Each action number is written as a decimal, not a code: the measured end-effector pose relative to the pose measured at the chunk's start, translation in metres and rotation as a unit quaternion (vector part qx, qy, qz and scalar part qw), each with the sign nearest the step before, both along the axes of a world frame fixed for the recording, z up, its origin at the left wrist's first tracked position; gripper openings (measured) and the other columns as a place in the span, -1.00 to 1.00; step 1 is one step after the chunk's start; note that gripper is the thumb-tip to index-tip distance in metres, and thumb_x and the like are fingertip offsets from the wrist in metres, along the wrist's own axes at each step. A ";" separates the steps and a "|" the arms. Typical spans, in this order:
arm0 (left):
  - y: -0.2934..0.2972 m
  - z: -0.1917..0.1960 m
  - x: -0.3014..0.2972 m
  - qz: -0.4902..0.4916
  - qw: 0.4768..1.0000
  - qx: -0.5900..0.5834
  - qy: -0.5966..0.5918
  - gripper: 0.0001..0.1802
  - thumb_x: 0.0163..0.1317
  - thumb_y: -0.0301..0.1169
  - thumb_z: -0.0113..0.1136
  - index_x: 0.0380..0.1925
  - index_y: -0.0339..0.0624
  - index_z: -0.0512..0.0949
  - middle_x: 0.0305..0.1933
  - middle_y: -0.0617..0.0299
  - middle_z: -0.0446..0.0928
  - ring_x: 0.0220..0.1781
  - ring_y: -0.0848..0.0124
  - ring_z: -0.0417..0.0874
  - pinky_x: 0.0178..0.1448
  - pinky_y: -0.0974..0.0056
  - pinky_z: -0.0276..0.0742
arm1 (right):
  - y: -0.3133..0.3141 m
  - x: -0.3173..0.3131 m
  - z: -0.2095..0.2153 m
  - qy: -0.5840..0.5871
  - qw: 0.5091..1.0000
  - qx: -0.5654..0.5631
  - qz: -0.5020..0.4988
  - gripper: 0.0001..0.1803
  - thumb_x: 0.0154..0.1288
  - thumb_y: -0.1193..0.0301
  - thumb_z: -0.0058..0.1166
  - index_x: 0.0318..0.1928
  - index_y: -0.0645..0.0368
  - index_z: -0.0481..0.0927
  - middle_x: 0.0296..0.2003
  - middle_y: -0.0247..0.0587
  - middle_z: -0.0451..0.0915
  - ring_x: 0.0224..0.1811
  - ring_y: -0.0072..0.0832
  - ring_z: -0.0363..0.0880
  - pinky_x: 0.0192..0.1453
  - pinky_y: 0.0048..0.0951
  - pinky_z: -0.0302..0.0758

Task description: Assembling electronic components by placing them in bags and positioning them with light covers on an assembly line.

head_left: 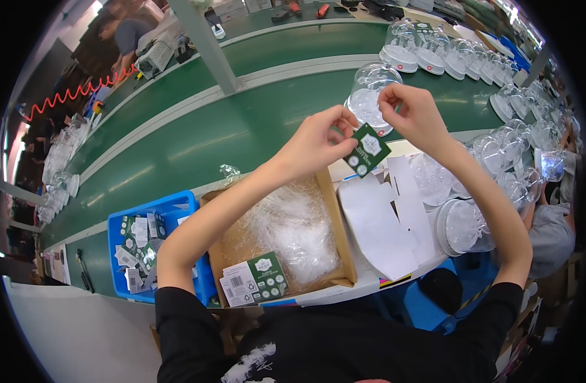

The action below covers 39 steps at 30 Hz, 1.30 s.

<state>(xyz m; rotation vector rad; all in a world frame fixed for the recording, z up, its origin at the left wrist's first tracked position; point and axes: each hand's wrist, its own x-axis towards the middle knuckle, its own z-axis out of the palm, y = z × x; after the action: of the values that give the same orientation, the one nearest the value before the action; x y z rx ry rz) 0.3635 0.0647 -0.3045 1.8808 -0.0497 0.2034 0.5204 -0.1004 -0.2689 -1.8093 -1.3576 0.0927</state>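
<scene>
We see a long green belt [178, 147] running slantwise across the view, the largest thing here, with a grey post [207, 45] rising from its far side. On the right, rows of clear domes [459, 54] stand on the belt and crowd the tabletop [369, 281] edge near us. Another person [124, 35] works at the far left end, beside a red coiled cord [76, 92].

Nearer, an open cardboard box [334, 217] holds a heap of clear plastic wrap [293, 226]; a stack of green and white tags [255, 281] lies at its front corner. Left of it, a blue bin [178, 204] holds more tags. Right of the box, white paper sheets [379, 223] lie on the tabletop.

Our left hand [318, 140] and right hand [414, 115] are raised above the belt, just in front of one dome [369, 96] that stands on it. The left hand pinches something small at its fingertips, too small for us to tell; a green tag [368, 150] hangs just below it, tilted like a diamond. The right hand is closed in a pinch at the dome's top edge; we cannot tell what it grips.
</scene>
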 end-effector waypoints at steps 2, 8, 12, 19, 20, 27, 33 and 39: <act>-0.001 -0.005 0.017 0.020 0.999 -0.023 -0.026 -0.70 0.18 -0.56 0.17 -0.08 -0.30 0.40 -0.27 0.25 0.47 -0.35 0.60 0.57 -0.27 0.48 0.49 | 0.008 0.016 0.002 -0.100 0.995 0.020 -0.010 -0.91 0.16 0.49 0.12 -0.35 0.28 0.56 -0.52 -0.20 0.59 -0.49 -0.43 0.57 -0.37 -0.49 0.48; 0.014 -0.014 0.081 0.085 0.989 0.040 -0.113 -0.64 0.18 -0.53 0.22 -0.02 -0.29 0.38 -0.32 0.23 0.53 -0.31 0.56 0.61 -0.23 0.45 0.51 | 0.033 0.079 -0.003 -0.133 0.990 0.034 -0.030 -0.87 0.14 0.46 0.14 -0.36 0.31 0.57 -0.17 -0.11 0.61 -0.18 -0.31 0.60 -0.28 -0.43 0.52; 0.027 -0.020 0.118 0.112 0.985 0.060 -0.114 -0.71 0.19 -0.50 0.21 -0.09 -0.26 0.44 -0.37 0.25 0.56 -0.31 0.55 0.58 -0.24 0.41 0.52 | 0.043 0.122 -0.021 -0.084 0.994 0.033 -0.069 -0.83 0.13 0.40 0.18 -0.35 0.28 0.62 -0.13 -0.14 0.62 -0.12 -0.31 0.61 -0.08 -0.38 0.55; 0.037 -0.022 0.141 0.133 0.983 0.062 -0.110 -0.74 0.20 -0.49 0.21 -0.12 -0.28 0.45 -0.36 0.25 0.55 -0.32 0.56 0.55 -0.28 0.43 0.51 | 0.060 0.158 -0.037 -0.101 0.989 0.012 -0.103 -0.76 0.17 0.32 0.18 -0.30 0.27 0.65 -0.09 -0.12 0.62 -0.03 -0.34 0.59 0.02 -0.38 0.51; 0.039 -0.021 0.142 0.129 0.983 0.070 -0.114 -0.72 0.20 -0.49 0.20 -0.10 -0.29 0.45 -0.36 0.25 0.55 -0.34 0.56 0.54 -0.29 0.42 0.51 | 0.063 0.158 -0.039 -0.079 0.992 0.024 -0.092 -0.74 0.12 0.28 0.19 -0.31 0.24 0.66 -0.15 -0.10 0.63 -0.01 -0.25 0.57 0.11 -0.31 0.45; 0.043 -0.017 0.137 0.114 0.984 0.080 -0.111 -0.70 0.15 -0.52 0.15 -0.09 -0.31 0.42 -0.42 0.17 0.57 -0.38 0.44 0.61 -0.25 0.33 0.54 | 0.063 0.160 -0.041 -0.085 0.994 -0.028 -0.057 -0.74 0.07 0.27 0.20 -0.36 0.23 0.66 -0.14 -0.07 0.63 0.00 -0.23 0.57 0.14 -0.31 0.44; 0.053 -0.017 0.126 0.115 0.987 0.097 -0.050 -0.60 0.17 -0.51 0.18 0.02 -0.31 0.36 -0.37 0.23 0.55 -0.36 0.58 0.55 -0.24 0.42 0.49 | 0.066 0.147 -0.030 -0.140 0.983 -0.099 -0.064 -0.81 0.10 0.35 0.19 -0.36 0.25 0.64 -0.04 -0.13 0.57 -0.02 -0.32 0.55 -0.01 -0.41 0.52; 0.067 -0.013 0.125 0.177 0.933 0.287 -0.130 -0.58 0.13 -0.41 0.23 -0.01 -0.28 0.42 -0.20 0.09 0.56 -0.14 0.36 0.59 -0.11 0.31 0.51 | 0.066 0.133 -0.032 -0.131 0.990 -0.026 -0.043 -0.80 0.01 0.34 0.21 -0.47 0.25 0.63 -0.10 -0.07 0.59 -0.02 -0.18 0.56 0.12 -0.32 0.44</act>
<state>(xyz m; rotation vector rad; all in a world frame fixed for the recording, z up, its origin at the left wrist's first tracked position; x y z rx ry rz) 0.4888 0.1316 -0.3179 2.4254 0.0566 0.7540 0.6533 -0.0348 -0.3010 -1.9747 -1.4659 -0.1629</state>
